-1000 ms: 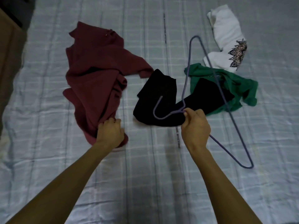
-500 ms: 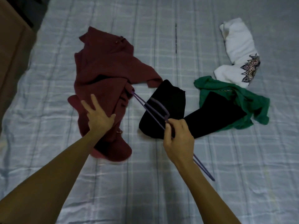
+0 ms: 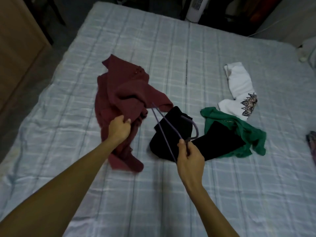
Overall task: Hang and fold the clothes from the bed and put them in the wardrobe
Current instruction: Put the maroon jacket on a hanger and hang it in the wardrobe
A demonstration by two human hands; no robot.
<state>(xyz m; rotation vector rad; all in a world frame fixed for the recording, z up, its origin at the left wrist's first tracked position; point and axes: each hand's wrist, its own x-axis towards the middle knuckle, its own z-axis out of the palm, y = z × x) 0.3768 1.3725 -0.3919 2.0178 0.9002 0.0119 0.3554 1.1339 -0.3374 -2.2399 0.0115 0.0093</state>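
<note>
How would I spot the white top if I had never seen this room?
Start at the checked bed and look to its right side. Just beyond the green top lies the white top. It alone is pale, with a dark spiky print.

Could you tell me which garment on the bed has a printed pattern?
The white garment at the right: it bears a dark ornamental print; the maroon garment, black garment and green garment lack one.
</note>
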